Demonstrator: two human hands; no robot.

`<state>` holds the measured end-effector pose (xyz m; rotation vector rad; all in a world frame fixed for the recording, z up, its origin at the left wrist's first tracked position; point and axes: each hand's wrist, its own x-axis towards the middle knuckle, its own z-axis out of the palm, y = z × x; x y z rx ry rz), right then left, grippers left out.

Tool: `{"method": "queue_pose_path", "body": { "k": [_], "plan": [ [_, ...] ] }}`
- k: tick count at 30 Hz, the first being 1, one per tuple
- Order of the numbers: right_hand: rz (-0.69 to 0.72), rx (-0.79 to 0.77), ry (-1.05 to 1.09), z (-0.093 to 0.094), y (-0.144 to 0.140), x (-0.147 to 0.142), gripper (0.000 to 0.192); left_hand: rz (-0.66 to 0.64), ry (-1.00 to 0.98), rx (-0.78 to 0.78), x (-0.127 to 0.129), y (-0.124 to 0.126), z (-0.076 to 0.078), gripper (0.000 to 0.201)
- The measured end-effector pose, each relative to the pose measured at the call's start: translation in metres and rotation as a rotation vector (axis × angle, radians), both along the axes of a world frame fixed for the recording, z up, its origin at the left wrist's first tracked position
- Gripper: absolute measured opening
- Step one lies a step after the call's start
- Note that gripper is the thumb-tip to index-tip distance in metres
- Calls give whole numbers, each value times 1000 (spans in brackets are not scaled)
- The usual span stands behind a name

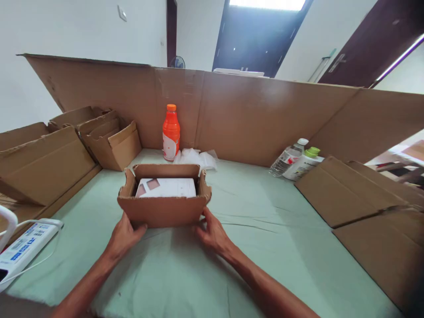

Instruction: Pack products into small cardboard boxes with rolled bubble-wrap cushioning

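Note:
In the head view, an open-topped brown cardboard box is held in front of me over the green cloth. Inside it lies a white box with a brownish pattern at its left end. My left hand grips the cardboard box at its lower left corner, thumb at the front. At the lower right corner my right hand grips it too. The fingers of both hands are partly hidden by the box. Just behind it stand an orange bottle and some crumpled white wrapping.
Open cardboard boxes line the left side, with a white power strip in front. A clear bottle and a white bottle with a green cap lean at the back right. Cardboard panels bound the right; a tall cardboard wall closes the back.

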<state>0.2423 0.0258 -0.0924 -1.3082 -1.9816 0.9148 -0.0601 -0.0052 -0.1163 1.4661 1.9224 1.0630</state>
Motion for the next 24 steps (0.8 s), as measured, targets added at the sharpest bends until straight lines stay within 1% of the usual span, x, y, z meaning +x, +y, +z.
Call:
{"method": "queue_pose_path", "body": {
  "k": [2,3,4,5,7,8,9,11,13,14,16,18,20,21,23,24],
  "plan": [
    [30,-18,37,-1,28,-5,75,39,7,29,4,28,9,70],
    [36,-13,42,-2,40,-4,73,54,7,37,8,39,11,71],
    [37,13,25,-5,51,1,68,68,11,40,11,48,12,72],
    [24,72,-20,-8,61,8,62,79,19,39,15,53,12,72],
    [-33,240,-151,-13,81,26,52,88,44,23,20,58,8,70],
    [-66,313,-209,-14,93,36,51,92,61,11,22,57,5,68],
    [-96,366,-253,-14,106,44,52,93,74,0,22,57,2,65],
    [-147,415,-294,-9,137,52,60,92,81,-9,22,55,-2,59],
    [-161,423,-280,-2,171,47,66,94,79,-1,21,54,-4,52],
    [-158,414,-237,2,189,41,64,96,81,2,21,54,-4,49],
    [-143,374,-106,9,220,24,52,104,88,3,21,55,-5,42],
    [-153,335,30,16,244,8,35,106,90,5,21,56,-7,37],
    [-226,320,126,21,256,3,25,107,81,17,21,57,-8,35],
    [-281,310,182,24,257,5,25,104,76,25,21,57,-8,35],
    [-398,270,304,29,247,20,32,104,72,36,21,57,-8,35],
    [-448,236,363,32,236,31,35,106,73,36,20,56,-7,36]
  ]
}}
